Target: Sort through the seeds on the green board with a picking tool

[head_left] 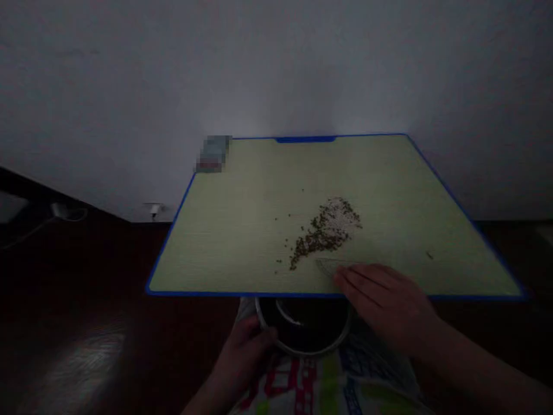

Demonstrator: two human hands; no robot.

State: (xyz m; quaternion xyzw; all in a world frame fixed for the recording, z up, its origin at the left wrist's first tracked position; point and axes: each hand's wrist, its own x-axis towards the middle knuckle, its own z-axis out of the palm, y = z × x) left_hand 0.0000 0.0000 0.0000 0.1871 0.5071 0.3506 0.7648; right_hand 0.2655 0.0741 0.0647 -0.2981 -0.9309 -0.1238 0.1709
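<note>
Head view: left fingers (266,338) clamp a bowl (302,351), right fingers (365,282) a clear sheet (327,266) (grains (322,235) nearby).

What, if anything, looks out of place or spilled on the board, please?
A few stray grains lie left of the pile, and a dark bit sits alone on the right side of the board. They look odd because most of the grains are heaped together.
</note>
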